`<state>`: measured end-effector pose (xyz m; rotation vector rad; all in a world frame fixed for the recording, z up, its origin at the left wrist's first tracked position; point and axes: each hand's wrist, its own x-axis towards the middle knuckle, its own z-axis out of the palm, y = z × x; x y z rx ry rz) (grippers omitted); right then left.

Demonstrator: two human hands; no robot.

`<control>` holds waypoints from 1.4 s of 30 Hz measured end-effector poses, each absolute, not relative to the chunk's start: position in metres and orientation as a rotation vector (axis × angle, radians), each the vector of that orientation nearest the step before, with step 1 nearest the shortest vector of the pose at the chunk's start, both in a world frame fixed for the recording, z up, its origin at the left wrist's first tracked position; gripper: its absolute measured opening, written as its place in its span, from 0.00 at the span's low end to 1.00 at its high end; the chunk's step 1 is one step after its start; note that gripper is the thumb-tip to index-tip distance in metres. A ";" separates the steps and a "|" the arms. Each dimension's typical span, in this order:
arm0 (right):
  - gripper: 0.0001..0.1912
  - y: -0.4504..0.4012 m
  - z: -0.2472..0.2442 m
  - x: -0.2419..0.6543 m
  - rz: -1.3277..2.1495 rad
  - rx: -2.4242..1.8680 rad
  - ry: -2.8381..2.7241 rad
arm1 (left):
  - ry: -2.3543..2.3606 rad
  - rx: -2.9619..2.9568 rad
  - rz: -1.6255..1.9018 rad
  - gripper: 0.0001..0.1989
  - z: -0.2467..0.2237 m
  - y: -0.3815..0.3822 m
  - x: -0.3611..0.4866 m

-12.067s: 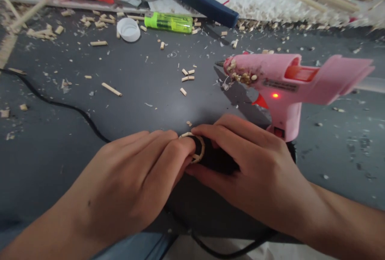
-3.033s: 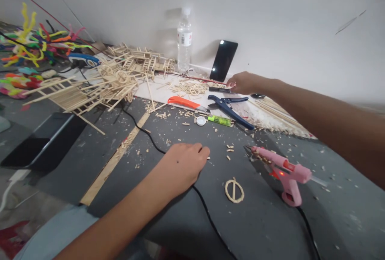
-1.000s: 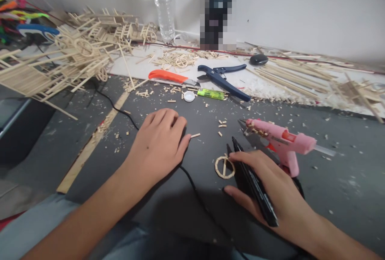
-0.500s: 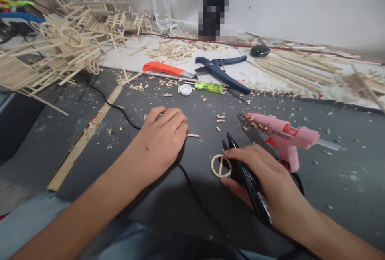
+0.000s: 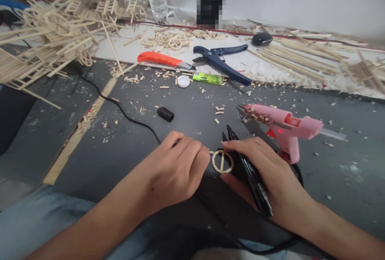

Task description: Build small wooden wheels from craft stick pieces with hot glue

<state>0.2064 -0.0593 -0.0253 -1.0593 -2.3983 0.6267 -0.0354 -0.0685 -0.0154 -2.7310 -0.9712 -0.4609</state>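
My left hand (image 5: 182, 165) is closed with a short wooden stick (image 5: 211, 153) poking out past its fingertips, at the left edge of a small wooden ring (image 5: 213, 167). The ring has one bar across its middle and lies on the dark table. My right hand (image 5: 261, 167) steadies the ring's right side between thumb and index finger, and a black marker (image 5: 251, 177) is tucked in the same hand. A black cap (image 5: 165, 114) lies beyond my left hand. The pink glue gun (image 5: 282, 125) rests on its side to the right.
An orange cutter (image 5: 159, 58), blue pliers-like cutters (image 5: 222, 65), a green tool (image 5: 207, 78) and a white bottle cap (image 5: 183, 81) lie farther back. Stick models (image 5: 60, 27) pile up at the left. Loose sticks (image 5: 294, 63) and a black mouse (image 5: 262, 39) are at the back right. A cable (image 5: 120, 107) crosses the table.
My left hand has moved right and nearer to me, bringing the short stick up to the ring. The black cap has come into view. My right hand still holds the ring and marker.
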 end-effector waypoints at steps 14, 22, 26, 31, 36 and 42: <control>0.23 -0.059 -0.027 0.205 0.598 -1.082 -2.422 | -1.347 -2.903 -0.481 0.08 -0.017 -0.065 -0.027; 0.22 -0.059 -0.025 0.201 0.572 -1.104 -2.423 | -1.366 -2.666 -0.211 0.15 -0.013 -0.074 -0.009; 0.28 -0.061 -0.024 0.203 0.574 -1.058 -2.436 | -1.428 -2.715 -0.282 0.12 -0.012 -0.074 -0.015; 0.19 -0.065 -0.024 0.204 0.543 -1.042 -2.454 | -1.685 -2.978 -0.623 0.07 -0.008 -0.077 -0.027; 0.23 -0.062 -0.025 0.208 0.593 -1.032 -2.391 | -1.998 -3.085 -0.858 0.06 -0.009 -0.082 -0.034; 0.25 -0.059 -0.030 0.207 0.838 -1.056 -2.293 | -2.108 -2.932 -1.155 0.07 -0.016 -0.088 -0.029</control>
